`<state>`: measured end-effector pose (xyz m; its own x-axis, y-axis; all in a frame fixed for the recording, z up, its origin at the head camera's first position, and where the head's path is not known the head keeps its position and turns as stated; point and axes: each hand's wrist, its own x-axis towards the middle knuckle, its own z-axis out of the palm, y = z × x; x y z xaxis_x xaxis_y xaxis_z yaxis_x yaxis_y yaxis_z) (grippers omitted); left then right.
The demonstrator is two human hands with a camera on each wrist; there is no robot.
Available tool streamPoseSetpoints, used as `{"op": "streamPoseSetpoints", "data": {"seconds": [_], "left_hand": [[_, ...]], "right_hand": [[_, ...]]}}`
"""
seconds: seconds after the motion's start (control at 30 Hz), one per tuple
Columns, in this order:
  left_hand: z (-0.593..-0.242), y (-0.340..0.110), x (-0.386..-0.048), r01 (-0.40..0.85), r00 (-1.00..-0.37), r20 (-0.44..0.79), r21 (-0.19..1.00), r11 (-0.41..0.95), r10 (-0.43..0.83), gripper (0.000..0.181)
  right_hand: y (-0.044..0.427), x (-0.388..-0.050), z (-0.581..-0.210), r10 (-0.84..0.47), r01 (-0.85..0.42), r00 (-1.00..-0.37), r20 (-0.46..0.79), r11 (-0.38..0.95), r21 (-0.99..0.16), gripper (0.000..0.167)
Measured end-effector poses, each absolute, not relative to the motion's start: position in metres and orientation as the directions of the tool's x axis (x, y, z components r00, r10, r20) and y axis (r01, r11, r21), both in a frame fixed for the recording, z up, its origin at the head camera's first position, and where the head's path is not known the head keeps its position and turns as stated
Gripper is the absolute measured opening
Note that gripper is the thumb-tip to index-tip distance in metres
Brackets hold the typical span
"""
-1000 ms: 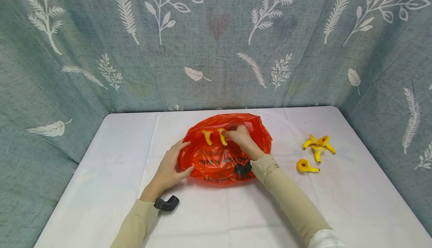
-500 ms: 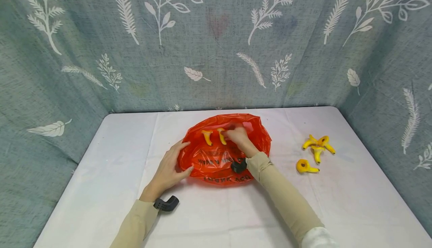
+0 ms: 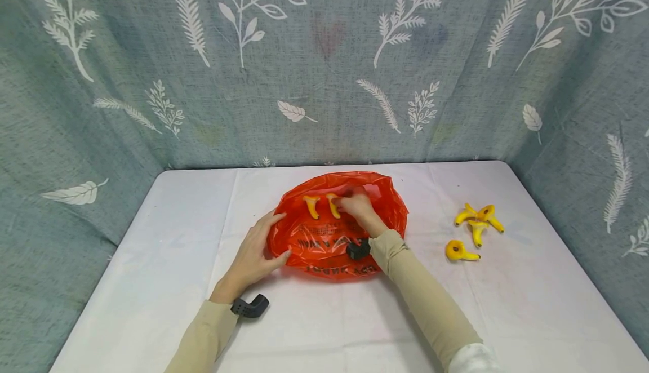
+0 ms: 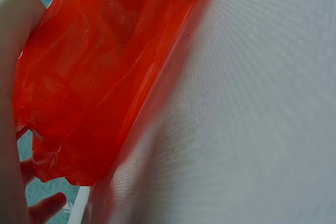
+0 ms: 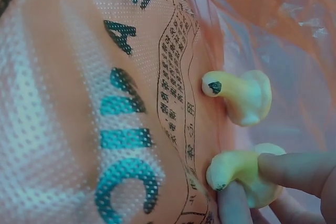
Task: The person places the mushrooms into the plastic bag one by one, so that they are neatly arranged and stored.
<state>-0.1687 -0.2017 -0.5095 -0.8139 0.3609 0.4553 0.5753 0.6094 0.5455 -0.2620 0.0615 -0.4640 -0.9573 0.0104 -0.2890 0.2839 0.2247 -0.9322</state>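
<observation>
A red plastic bag [image 3: 319,240] with dark printed letters lies on the table, its mouth spread wide. My left hand [image 3: 253,254] holds the bag's left side, thumb and fingers apart around the rim; in the left wrist view red film [image 4: 100,66] hides part of that hand. Inside the bag is my right hand [image 3: 361,207], its fingers pinching a yellow chanterelle-like mushroom [image 5: 247,174] with a dark stem end. Beside it, apart from the fingers, a second such mushroom [image 5: 244,95] stands against the bag's inner wall. Some right fingertips are hidden or blurred in the head view.
On the table's right, several more yellow mushrooms [image 3: 478,225] lie clustered, and a single one [image 3: 460,251] lies slightly nearer. White cloth covers the table [image 3: 192,215]. A patterned grey-green curtain [image 3: 324,80] encloses the back and sides.
My right forearm has shifted slightly left, its wrist camera deeper over the bag. Both mushrooms in the bag and my left hand have stayed in place.
</observation>
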Motion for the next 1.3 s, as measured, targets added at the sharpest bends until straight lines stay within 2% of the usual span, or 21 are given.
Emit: {"op": "streamPoseSetpoints", "data": {"seconds": [0.53, 1.03, 1.3], "left_hand": [[-0.510, -0.200, -0.169, 0.580, -0.811, 0.460, 0.547, 0.604, 0.362, 0.077], [-0.509, -0.202, -0.169, 0.577, -0.813, 0.454, 0.550, 0.604, 0.364, 0.077], [-0.509, -0.201, -0.169, 0.575, -0.815, 0.451, 0.550, 0.606, 0.364, 0.077]], "right_hand": [[0.062, -0.259, -0.458, -0.035, 0.256, -0.961, -0.273, 0.251, -0.934, 0.031], [0.062, -0.256, -0.452, -0.028, 0.197, -0.973, -0.229, 0.422, -0.885, 0.030], [0.062, -0.258, -0.455, -0.010, 0.168, -0.981, -0.194, 0.457, -0.873, 0.026]]}}
